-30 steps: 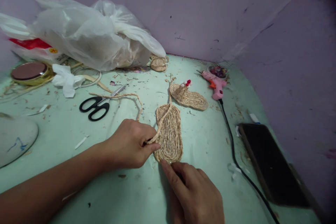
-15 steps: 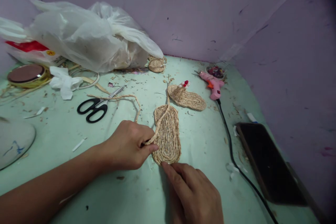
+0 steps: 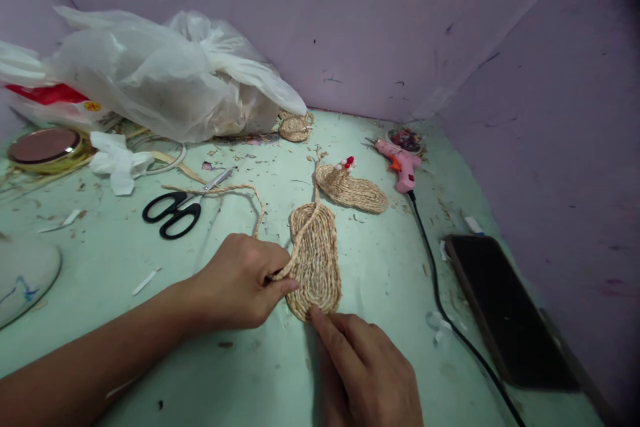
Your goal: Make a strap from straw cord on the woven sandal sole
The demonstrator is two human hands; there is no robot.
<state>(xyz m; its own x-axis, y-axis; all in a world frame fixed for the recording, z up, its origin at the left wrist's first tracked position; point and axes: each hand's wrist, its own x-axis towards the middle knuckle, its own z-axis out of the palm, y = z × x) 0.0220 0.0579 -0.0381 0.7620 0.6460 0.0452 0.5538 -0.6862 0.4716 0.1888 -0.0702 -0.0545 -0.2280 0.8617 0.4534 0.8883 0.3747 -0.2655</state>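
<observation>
A woven straw slipper sole (image 3: pixel 318 257), coiled from twisted cord, lies on the table in front of me. My left hand (image 3: pixel 250 280) is closed round the straw cord (image 3: pixel 302 235), with its thumb tip on the sole's left edge. This cord runs up across the sole to its far end, and a loose tail curls out past the hand toward the scissors. At the sole's near edge, my right hand (image 3: pixel 367 363) grips with its index fingertip on top; its thumb is hidden underneath. A finished-looking small slipper (image 3: pixel 353 190) with red and white beads lies just beyond.
Black-handled scissors (image 3: pixel 180 210) lie left, beneath the cord's tail. A pink glue gun (image 3: pixel 403 163) with a black cable and a phone (image 3: pixel 505 310) are on the right. A plastic bag (image 3: pixel 165 73) fills the back left; a bowl of beads (image 3: pixel 407 139) sits behind the glue gun.
Both hands keep their hold, and the sole and cord lie as before. The whole view has shifted slightly; my right index fingertip sits a touch further onto the sole.
</observation>
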